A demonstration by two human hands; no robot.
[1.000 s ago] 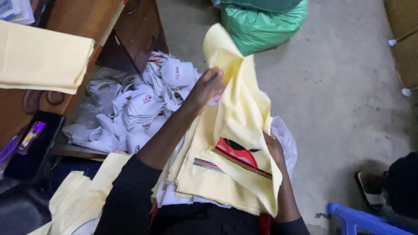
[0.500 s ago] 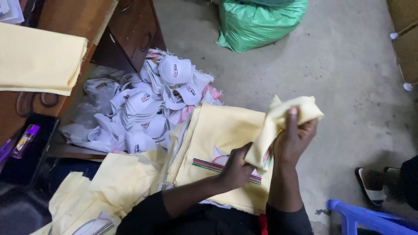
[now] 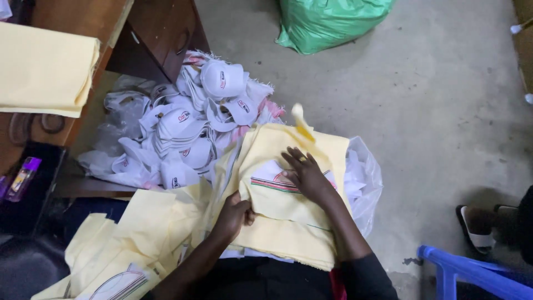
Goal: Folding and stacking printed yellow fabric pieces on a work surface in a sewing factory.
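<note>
The right hand (image 3: 307,176) lies flat, fingers spread wide, on a pale yellow printed cloth (image 3: 288,189) folded on the person's lap, pressing down beside its striped print. The left hand (image 3: 233,214) is narrowed on the near left edge of the same cloth, fingers curled around the fold and gripping it. The cloth tops a stack of yellow cloths (image 3: 283,241) that sits over a clear plastic bag (image 3: 363,178). More loose yellow pieces (image 3: 127,239) spill to the near left. Farther left lies a heap of white caps (image 3: 189,130) (some in plastic wrap) on the floor. A green sack (image 3: 327,22) stands far off, and folded yellow fabric (image 3: 44,69) rests on a wooden surface (image 3: 72,119) at far left.
</note>
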